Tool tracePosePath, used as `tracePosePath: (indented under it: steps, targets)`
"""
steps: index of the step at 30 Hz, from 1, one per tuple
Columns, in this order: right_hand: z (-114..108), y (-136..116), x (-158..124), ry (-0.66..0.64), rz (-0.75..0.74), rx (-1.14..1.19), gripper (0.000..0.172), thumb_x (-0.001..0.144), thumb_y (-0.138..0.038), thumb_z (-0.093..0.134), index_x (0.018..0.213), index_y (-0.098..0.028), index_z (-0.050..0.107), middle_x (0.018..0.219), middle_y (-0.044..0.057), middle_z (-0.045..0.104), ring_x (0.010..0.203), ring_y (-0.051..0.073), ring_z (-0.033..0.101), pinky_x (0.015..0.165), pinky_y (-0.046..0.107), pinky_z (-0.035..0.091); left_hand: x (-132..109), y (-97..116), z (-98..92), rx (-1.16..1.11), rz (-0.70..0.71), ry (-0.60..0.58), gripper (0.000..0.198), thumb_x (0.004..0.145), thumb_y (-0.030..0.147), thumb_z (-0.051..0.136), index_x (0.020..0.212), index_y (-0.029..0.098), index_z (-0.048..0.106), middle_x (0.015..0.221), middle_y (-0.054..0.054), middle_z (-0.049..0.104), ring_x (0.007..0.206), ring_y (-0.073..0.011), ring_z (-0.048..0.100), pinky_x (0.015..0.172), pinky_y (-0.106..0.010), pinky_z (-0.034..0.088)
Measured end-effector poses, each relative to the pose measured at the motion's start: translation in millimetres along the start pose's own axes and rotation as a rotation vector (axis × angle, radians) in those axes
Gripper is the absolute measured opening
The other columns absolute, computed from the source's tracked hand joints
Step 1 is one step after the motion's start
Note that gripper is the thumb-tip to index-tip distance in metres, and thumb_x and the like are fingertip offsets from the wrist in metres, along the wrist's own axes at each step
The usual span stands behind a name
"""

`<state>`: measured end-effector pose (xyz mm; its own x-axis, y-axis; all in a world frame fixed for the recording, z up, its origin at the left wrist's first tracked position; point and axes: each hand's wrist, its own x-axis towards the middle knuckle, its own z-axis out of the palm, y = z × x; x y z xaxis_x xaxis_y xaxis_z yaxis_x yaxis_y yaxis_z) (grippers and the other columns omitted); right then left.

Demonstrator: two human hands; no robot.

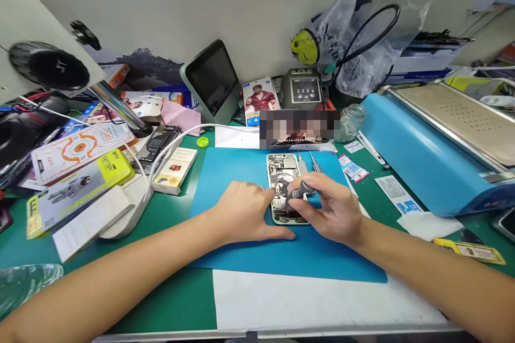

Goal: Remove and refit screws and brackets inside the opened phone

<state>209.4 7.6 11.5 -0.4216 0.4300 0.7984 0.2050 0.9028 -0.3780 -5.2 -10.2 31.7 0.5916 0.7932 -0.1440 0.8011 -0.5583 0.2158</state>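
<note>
An opened smartphone (288, 171) with its inner parts bare lies on a blue mat (241, 166). My left hand (243, 211) steadies its lower left corner, fingers curled at the side edge and thumb stretched along the bottom end. A small dark-handled screwdriver (300, 192) is pinched between the thumb and fingers of my right hand (332, 209), over the phone's lower half. Its tip is hidden. Just beyond that hand, tweezers (315, 162) and another slim tool (301, 162) lie partly covered at the phone's right.
Boxes (80, 193) and a white cable (161, 155) crowd the left, beneath a microscope-like stand (44, 48). A screen device (213, 80) and a soldering station (301, 88) stand behind. A big blue machine (422, 155) fills the right. White paper (281, 300) lies in front.
</note>
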Motion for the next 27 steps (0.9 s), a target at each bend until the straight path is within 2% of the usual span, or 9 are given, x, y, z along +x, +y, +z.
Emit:
tracePosePath:
  steps: [5, 10, 14, 19, 27]
  targets:
    - [4.1, -3.4, -2.9, -0.036, -0.001, 0.075, 0.073, 0.097, -0.014, 0.071, 0.160, -0.034, 0.040, 0.117, 0.007, 0.079, 0.098, 0.021, 0.080, 0.081, 0.034, 0.071, -1.3, -0.1, 5.0, -0.016, -0.009, 0.035, 0.065, 0.090, 0.084, 0.051, 0.089, 0.021, 0.066, 0.080, -0.007, 0.075, 0.073, -0.0296, 0.073, 0.056, -0.034, 0.021]
    - [9.1, -5.5, -0.8, -0.054, -0.026, 0.108, 0.072, 0.096, -0.009, 0.070, 0.159, -0.031, 0.043, 0.122, 0.007, 0.078, 0.111, 0.022, 0.078, 0.092, 0.036, 0.070, -1.7, 1.4, 9.9, -0.013, -0.009, 0.090, 0.060, 0.093, 0.079, 0.051, 0.089, 0.022, 0.069, 0.077, -0.006, 0.074, 0.072, -0.0296, 0.073, 0.056, -0.034, 0.019]
    - [9.4, -8.5, 0.8, -0.088, -0.014, 0.094, 0.066, 0.098, -0.010, 0.069, 0.157, -0.030, 0.045, 0.127, 0.008, 0.077, 0.123, 0.024, 0.074, 0.098, 0.039, 0.069, -1.9, 1.4, 13.6, 0.000, -0.015, 0.137, 0.059, 0.093, 0.078, 0.050, 0.087, 0.023, 0.072, 0.066, -0.004, 0.069, 0.063, -0.0261, 0.069, 0.054, -0.034, 0.017]
    - [7.7, -13.0, 2.1, -0.102, 0.017, 0.061, 0.062, 0.098, -0.011, 0.069, 0.153, -0.033, 0.050, 0.125, 0.005, 0.078, 0.121, 0.023, 0.076, 0.104, 0.038, 0.066, -1.2, 0.2, 17.7, 0.012, -0.011, 0.173, 0.061, 0.091, 0.081, 0.050, 0.086, 0.025, 0.073, 0.062, -0.003, 0.066, 0.060, -0.0252, 0.068, 0.052, -0.036, 0.017]
    - [9.8, -10.1, 0.5, -0.105, 0.039, 0.092, 0.064, 0.097, -0.009, 0.070, 0.153, -0.032, 0.051, 0.130, 0.006, 0.076, 0.120, 0.022, 0.075, 0.096, 0.034, 0.070, -0.3, 0.7, 20.6, -0.021, 0.008, 0.218, 0.055, 0.092, 0.078, 0.053, 0.087, 0.026, 0.073, 0.058, -0.001, 0.062, 0.054, -0.0222, 0.063, 0.050, -0.035, 0.016]
